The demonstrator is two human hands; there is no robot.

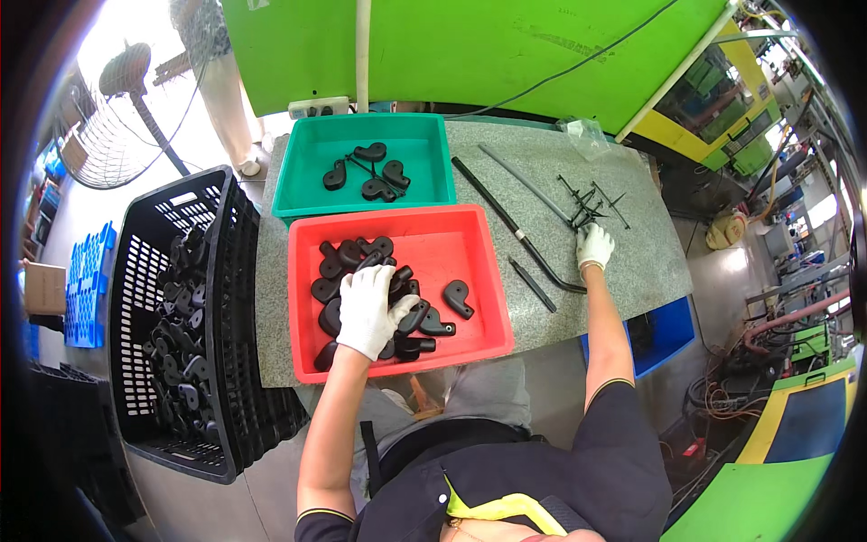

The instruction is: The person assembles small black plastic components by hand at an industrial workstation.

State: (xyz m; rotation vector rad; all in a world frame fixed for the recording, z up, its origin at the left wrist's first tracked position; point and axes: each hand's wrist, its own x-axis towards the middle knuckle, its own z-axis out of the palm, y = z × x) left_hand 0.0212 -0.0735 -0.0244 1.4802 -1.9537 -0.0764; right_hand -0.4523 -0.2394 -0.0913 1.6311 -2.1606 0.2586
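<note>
Head view, near to far. Dark shirt with yellow trim at the near edge, forearms running up to the granite table (271,352).

Left hand (368,310), white glove, palm down in the red tray (483,307), fingers curled over the pile of black plastic parts (357,257). Looks closed on a part, but grasp hidden under the glove, so cannot tell for sure. Loose part (458,296) lying alone just right of the hand.

Right hand (593,245), also gloved, far right on the table, fingertips touching the near end of a cluster of thin black sprue pieces (587,206). Pinched or merely resting: cannot tell.

Between the hands: long bent black rod (515,226), grey rod (524,183) beside it, short dark stick (531,283) nearer.

Far side: green tray (298,185), touching the red tray's far edge, few black parts (370,172) inside. Left of the table: black slatted crate (135,298), many similar parts in it. Fan far left, green machine panel behind.

Judgement for a clean pick: take one part off the top of the pile, not a clump; lift straight up clear of the tray wall; keep the right hand planted so the sprue cluster stays put.
</note>
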